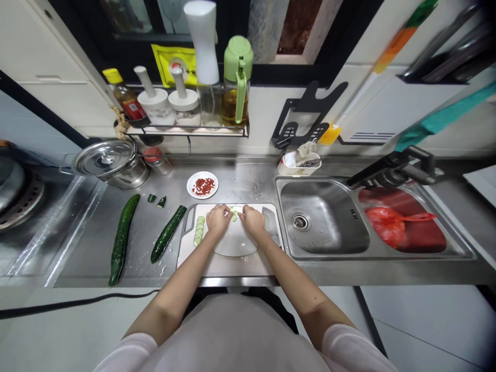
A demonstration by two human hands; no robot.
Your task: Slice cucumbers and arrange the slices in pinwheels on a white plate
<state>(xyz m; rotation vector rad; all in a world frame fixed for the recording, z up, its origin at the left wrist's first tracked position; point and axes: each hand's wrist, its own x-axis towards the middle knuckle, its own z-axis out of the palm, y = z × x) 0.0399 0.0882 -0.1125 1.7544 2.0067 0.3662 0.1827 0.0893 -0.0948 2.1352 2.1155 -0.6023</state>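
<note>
1. Head view: I see the left hand (218,219) and right hand (253,221), fingers curled, tips at cucumber slices (234,215) between them.
2. Too small for me to tell whether either pinches.
3. Both are over the cutting board (236,266); a slice row (199,231) lies beside the left.

a few thin, pale green cucumber slices (234,214) lie loosely bunched near the far edge of the white cutting board (228,267), around its middle. a row of cut slices (199,231), also pale green, lies overlapped along the board's left side, running front to back.
</note>
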